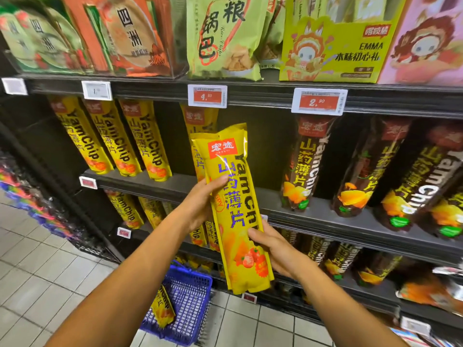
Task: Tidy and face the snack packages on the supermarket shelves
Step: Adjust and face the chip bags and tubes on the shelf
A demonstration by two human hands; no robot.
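Item: yellow yam chip packs (233, 196), a small stack of long sleeve-shaped bags, held by me in front of the middle shelf (325, 216). I count at least 2, front one facing me, label upright; a further edge shows behind, so the exact count I cannot tell.

Grip, left: my left hand (200, 206) curls round the left edge of the stack at about mid-height, thumb lying across the front panel.

Grip, right: my right hand (273, 249) cups the lower right edge, fingertips wrapped onto the front near the tomato picture, palm behind.

Position relative to the middle shelf: the stack hangs in the air before the shelf's gap, with 1 yellow pack (198, 116) standing at the back of that gap. To the left on the shelf stand 3 yellow packs (117, 141), leaning. To the right stand the brown yam chip packs (305, 164). Below the shelf, on the floor, a blue basket (185, 296) holds 1 more yellow pack.

Handling, my judgement: light, glossy film, likely slick, so the packs may slide against each other. Contents are thin crisps, so breakable; squeeze little. The sleeve probably bends at the middle if held by 1 end.

Where to hold: both long edges, 1 hand high and 1 low, as now. To stand them in the gap, support the bottom seal and steady the top.
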